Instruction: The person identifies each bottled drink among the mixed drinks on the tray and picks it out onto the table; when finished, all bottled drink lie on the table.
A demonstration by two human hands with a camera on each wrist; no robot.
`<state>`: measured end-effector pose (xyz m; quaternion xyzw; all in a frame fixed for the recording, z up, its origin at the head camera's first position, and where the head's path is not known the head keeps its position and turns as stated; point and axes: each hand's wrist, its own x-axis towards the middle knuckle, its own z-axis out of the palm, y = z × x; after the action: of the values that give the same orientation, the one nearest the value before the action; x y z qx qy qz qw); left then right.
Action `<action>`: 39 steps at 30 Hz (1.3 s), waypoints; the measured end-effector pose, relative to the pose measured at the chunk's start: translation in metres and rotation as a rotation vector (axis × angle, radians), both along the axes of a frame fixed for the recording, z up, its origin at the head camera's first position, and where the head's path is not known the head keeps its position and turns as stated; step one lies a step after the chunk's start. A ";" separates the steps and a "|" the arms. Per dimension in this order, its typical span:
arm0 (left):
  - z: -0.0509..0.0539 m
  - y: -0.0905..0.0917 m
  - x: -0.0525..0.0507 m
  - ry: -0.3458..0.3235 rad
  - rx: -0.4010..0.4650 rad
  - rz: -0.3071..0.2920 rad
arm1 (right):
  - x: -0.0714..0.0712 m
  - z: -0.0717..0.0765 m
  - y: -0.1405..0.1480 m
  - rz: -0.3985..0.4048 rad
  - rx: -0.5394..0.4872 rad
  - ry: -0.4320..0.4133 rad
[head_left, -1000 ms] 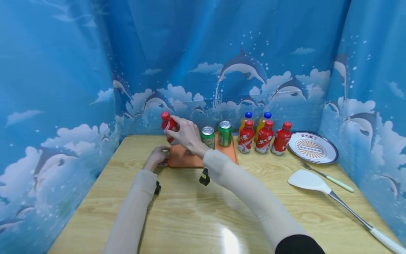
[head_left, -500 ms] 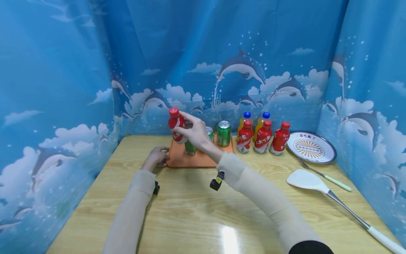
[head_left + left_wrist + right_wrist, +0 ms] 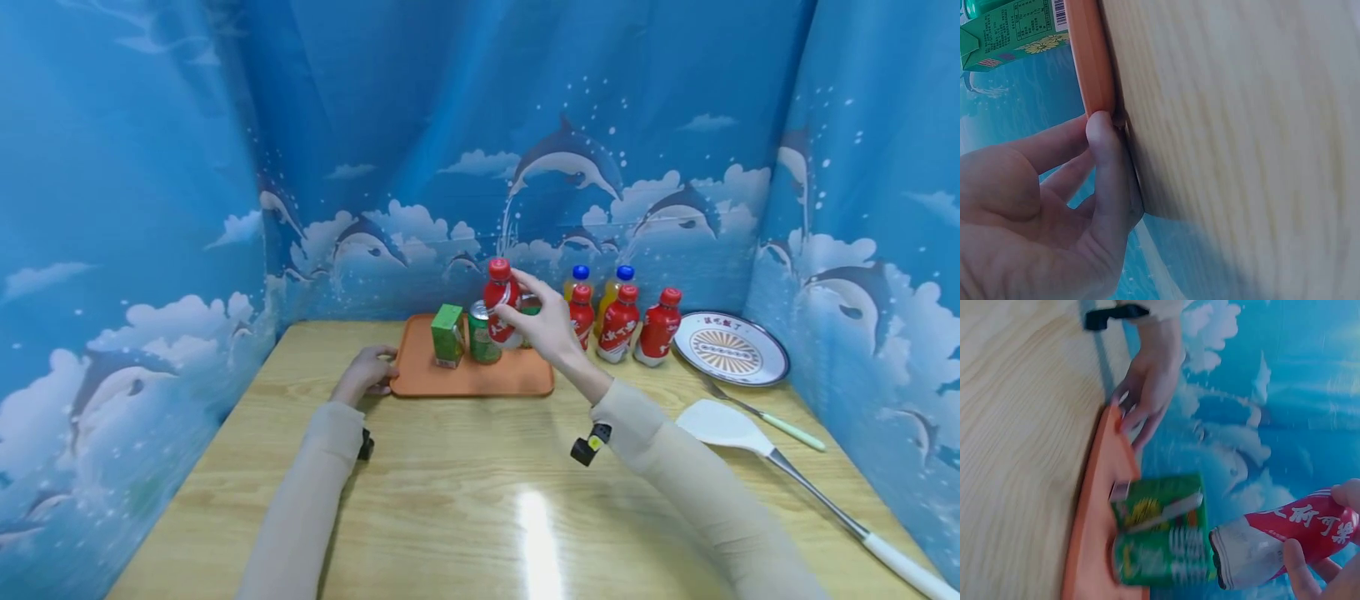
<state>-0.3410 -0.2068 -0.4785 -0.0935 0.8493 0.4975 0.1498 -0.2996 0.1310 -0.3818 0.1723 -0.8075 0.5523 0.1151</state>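
In the head view my right hand (image 3: 551, 325) holds a red-labelled drink bottle (image 3: 502, 302), raised over the orange tray (image 3: 480, 385). The right wrist view shows that bottle (image 3: 1285, 540) with fingers and thumb around its upper part. At the tray's near left corner, my left hand (image 3: 365, 375) pinches the rim; the left wrist view has the thumb (image 3: 1105, 134) against that edge. A green drink carton (image 3: 447, 337) and a green can (image 3: 483, 337) stand side by side on the tray. Another green can is mostly hidden behind my right hand.
Several red bottles (image 3: 619, 327) stand right of the tray, with blue-capped orange drink bottles (image 3: 625, 275) behind. Farther right lie a patterned plate (image 3: 727, 350), a fork (image 3: 787, 429) and a white spatula (image 3: 731, 425). A blue curtain (image 3: 420, 125) encloses the wooden table (image 3: 450, 500).
My right hand has carried the red bottle rightward, from the tray's left end to past its middle. The carton has come into view. My left hand stays at the tray's corner.
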 end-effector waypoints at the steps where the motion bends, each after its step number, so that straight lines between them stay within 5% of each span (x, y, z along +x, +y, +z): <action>1: 0.000 0.000 0.000 -0.003 0.000 0.001 | 0.000 -0.002 0.008 -0.022 0.007 0.001; 16: 0.006 -0.002 0.000 -0.035 -0.002 0.013 | 0.009 -0.039 0.105 -0.268 0.134 -0.084; 39: 0.004 0.001 -0.001 -0.058 0.012 0.002 | 0.013 -0.064 0.135 -0.334 0.141 -0.188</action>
<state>-0.3418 -0.2060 -0.4748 -0.1078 0.8416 0.4996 0.1745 -0.2866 0.2662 -0.4456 -0.0087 -0.8687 0.4813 0.1167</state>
